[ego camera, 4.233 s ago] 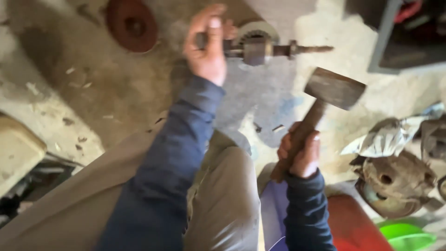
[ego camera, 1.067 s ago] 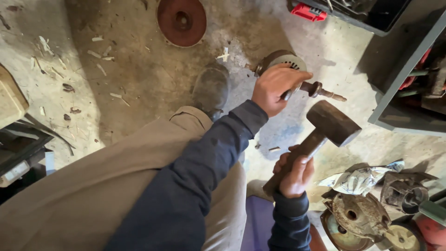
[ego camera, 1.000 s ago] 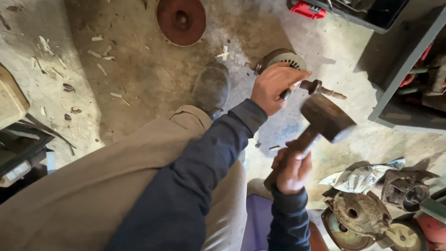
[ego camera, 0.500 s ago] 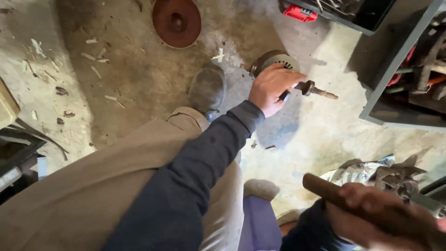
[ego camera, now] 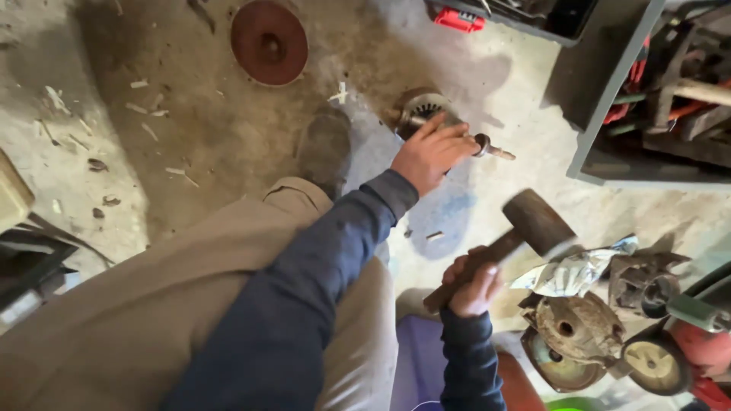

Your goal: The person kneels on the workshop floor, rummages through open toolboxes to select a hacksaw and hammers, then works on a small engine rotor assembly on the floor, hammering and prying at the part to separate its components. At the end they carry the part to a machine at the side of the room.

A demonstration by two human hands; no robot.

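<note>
My left hand (ego camera: 431,154) grips a rusty metal part with a shaft (ego camera: 487,147) that rests on the concrete floor, its round housing (ego camera: 417,105) showing behind my fingers. My right hand (ego camera: 472,285) holds the wooden handle of a heavy hammer (ego camera: 533,222). The hammer head hangs in the air below and to the right of the shaft, apart from it. My shoe (ego camera: 326,146) stands on the floor to the left of the part.
A rusty round disc (ego camera: 269,41) lies on the floor at the top. A grey metal shelf (ego camera: 609,99) with tools stands at the right. Rusty housings (ego camera: 575,335), crumpled paper (ego camera: 575,268) and a red wheeled machine (ego camera: 685,350) crowd the lower right.
The hammer swung down low and out of sight to the right, then rose again to hang near the shaft. My left hand kept its hold on the metal part throughout.
</note>
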